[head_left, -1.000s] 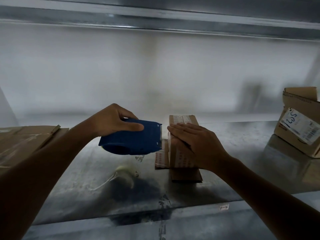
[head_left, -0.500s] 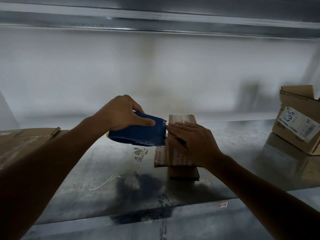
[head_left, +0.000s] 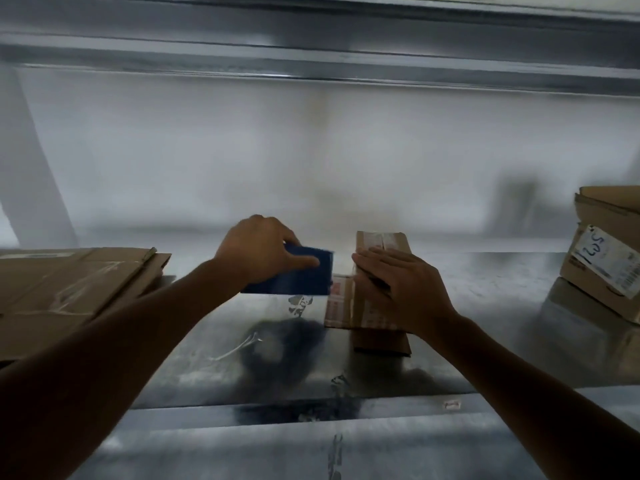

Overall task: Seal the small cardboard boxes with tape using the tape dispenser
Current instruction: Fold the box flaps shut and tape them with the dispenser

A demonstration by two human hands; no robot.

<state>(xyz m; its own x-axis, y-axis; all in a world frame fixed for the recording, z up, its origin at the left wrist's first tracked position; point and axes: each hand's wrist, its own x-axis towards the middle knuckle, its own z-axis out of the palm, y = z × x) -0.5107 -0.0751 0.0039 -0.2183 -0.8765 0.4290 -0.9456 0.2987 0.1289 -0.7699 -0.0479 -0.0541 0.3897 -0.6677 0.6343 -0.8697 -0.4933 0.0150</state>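
Box (head_left: 381, 244) lies mid-shelf on the metal shelf (head_left: 485, 306), with printed tape along its top. Right hand (head_left: 401, 292) rests flat on it, fingers straight. Left hand (head_left: 256, 252) grips the blue dispenser (head_left: 294, 277), its front edge just beside the box's left side; contact cannot be told. Flat cardboard (head_left: 69, 292) lies far left, 1 labelled carton (head_left: 606, 258) far right.

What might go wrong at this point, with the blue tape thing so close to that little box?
Two risks, I think. The tape dispenser, gripped by the left hand, has its front edge close to the fingers of the right hand, so they might get nicked. The small cardboard box is only pressed flat on the shiny metal shelf, so it may slide as tape pulls.
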